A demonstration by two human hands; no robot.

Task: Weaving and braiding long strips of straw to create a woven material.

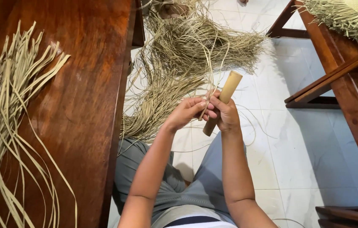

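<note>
Bamboo tube: a smooth, pale tan cylinder with a cut, flat upper end, tilting up and away from the person. The right hand is wrapping closed around its lower middle, so the top end is projecting well above the fingers and a short darker end is showing below the palm.

Fibre strand: a thin, flat, dry strip of straw colour. It is running up from between the two hands, just beside the tube. The left hand is pinching it, thumb and fingertips pressing together at the point where both hands are meeting; its fingertips are touching those of the right hand.

Loose fibre heap: a tangled, wiry mass of the same pale strips, lying on the white glossy tiled floor beyond the hands and trailing back toward the person's knees.

Flat strips: wider, ribbon-like lengths, cream-green, fanning out across the dark, polished wooden bench at the left, well apart from the hands.

Wooden frame: reddish-brown, with slanting rails, standing at the right. A fringed woven piece of pale fibre is resting on its upper part.

The person is sitting with grey trousers showing below the forearms. Nothing is lying between the hands and the camera; the hands are hovering over the floor between the bench and the frame.
</note>
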